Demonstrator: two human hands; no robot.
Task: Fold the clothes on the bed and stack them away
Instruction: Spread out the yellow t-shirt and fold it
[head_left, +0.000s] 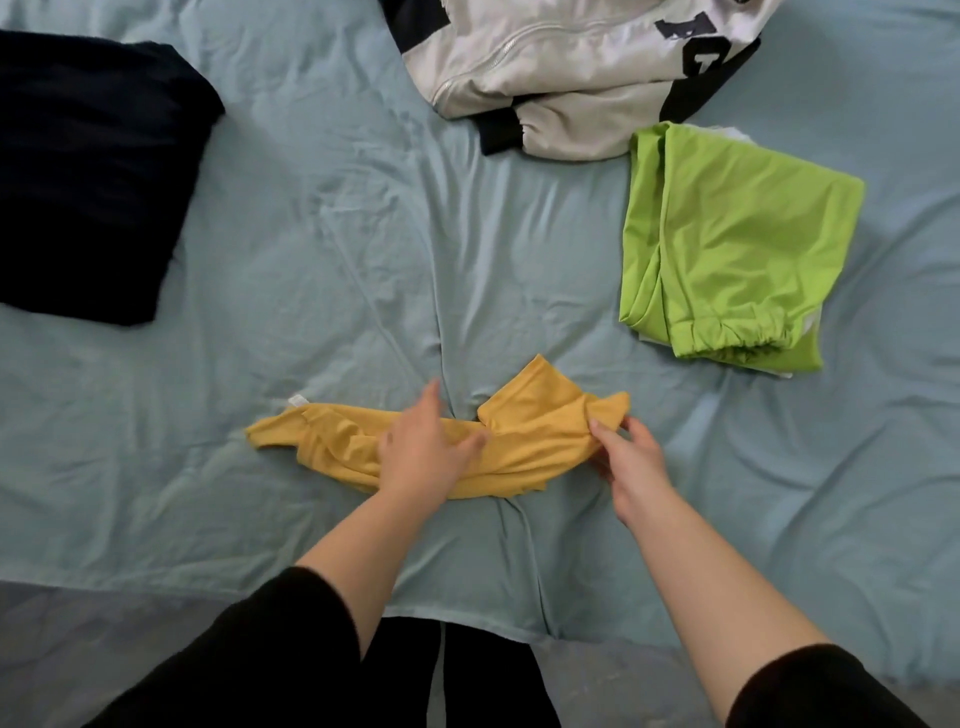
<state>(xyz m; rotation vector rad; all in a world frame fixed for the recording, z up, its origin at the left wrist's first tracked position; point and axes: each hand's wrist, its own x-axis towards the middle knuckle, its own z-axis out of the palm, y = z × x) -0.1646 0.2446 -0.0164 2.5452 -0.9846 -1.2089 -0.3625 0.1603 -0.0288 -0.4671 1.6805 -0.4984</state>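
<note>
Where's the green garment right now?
In the head view, the green garment lies folded on the right side of the bed, just below the white jacket and up and right of the yellow garment.

At frame centre, the left hand (423, 447) presses flat on a yellow garment (540, 431) on the bed (311, 260); the right hand (626, 457) pinches its right end.
</note>
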